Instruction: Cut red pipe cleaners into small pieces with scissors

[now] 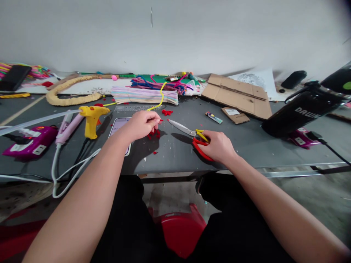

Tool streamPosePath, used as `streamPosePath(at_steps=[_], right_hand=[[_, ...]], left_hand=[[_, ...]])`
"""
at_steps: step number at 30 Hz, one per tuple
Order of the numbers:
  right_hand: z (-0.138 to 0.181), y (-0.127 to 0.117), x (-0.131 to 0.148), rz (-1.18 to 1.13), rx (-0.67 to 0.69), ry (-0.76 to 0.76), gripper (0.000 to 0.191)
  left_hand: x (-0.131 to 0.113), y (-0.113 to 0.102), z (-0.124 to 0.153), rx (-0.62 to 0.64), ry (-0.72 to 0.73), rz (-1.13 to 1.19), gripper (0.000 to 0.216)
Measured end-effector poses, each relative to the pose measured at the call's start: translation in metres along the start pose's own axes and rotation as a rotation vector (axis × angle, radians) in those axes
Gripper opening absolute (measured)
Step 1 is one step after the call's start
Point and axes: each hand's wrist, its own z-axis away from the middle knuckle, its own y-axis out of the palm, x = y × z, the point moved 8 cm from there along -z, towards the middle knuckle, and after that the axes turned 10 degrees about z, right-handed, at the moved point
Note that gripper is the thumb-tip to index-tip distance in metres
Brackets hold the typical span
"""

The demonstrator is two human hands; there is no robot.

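My left hand (143,124) is closed in a pinch on a small red piece at its fingertips, above a scatter of red bits (153,135) on the grey table (175,153). My right hand (218,146) grips the red and yellow handles of a pair of scissors (186,129); the blades point left, shut, and rest on the table. A yellow pipe cleaner (160,98) curves just beyond my left hand. A phone (117,128) lies partly under my left wrist.
A yellow glue gun (91,118), a pink tool (65,126) and a magenta device (29,140) with cables lie at left. Bundles of pipe cleaners (153,89), cardboard (237,95) and a black bottle (304,109) sit further back and right. A red stool (181,228) is below.
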Motion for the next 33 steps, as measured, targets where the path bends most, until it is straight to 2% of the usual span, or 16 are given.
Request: streamPosePath(at_steps=[13, 23, 33], right_hand=[[0.002, -0.003, 0.009, 0.054, -0.065, -0.011, 0.032], [0.002, -0.004, 0.009, 0.019, -0.086, -0.012, 0.029], [0.001, -0.002, 0.008, -0.006, -0.083, -0.037, 0.029]], left_hand=[[-0.005, 0.002, 0.001, -0.007, -0.031, 0.151, 0.025], [-0.007, 0.006, 0.0, 0.005, -0.019, 0.079, 0.027], [-0.006, 0.009, 0.0, 0.03, -0.004, 0.105, 0.024]])
